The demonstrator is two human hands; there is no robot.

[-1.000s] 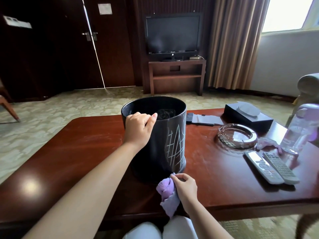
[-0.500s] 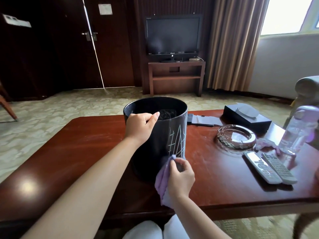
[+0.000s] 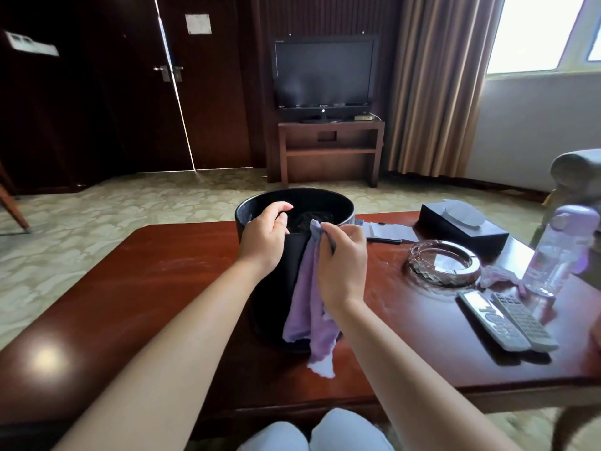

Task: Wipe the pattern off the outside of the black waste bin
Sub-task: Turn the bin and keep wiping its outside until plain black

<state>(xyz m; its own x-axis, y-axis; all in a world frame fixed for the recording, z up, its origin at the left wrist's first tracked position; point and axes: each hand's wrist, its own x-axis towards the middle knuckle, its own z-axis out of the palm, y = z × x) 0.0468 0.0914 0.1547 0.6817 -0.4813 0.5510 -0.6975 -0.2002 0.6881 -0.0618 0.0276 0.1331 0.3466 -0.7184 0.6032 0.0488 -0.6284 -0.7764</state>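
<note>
1. Fingers (image 3: pixel 338 236) of the right hand (image 3: pixel 341 268) pinch the top of a purple cloth (image 3: pixel 307 307) and press it against the upper outside wall of the black waste bin (image 3: pixel 276 288), close under the rim; the rest of the cloth hangs loose down the bin's near side and trails onto the desk (image 3: pixel 130 288).
2. Over on the left hand (image 3: pixel 263 242), the fingers are curled over the near rim and close on it, with the thumb side toward the opening, bracing the bin upright.
3. That bin stands on the desk near its middle, straight ahead of the person. A glass ashtray (image 3: pixel 444 262) and two remote controls (image 3: pixel 507 320) lie well apart to the right.
4. Judged from this, the wiping stroke itself is in hand, with the cloth at the top of its travel on the bin's right-facing side.
5. No pattern shows at present, since the hand and the hanging cloth cover that part of the wall; whether marks remain cannot be told.
6. Next, I would expect a firm downward or sideways rub with steady pressure while the left hand keeps the bin from sliding or turning.
7. Bunching the loose cloth into the palm would give a firmer pad, and lifting it away would allow a check of the wall.
</note>
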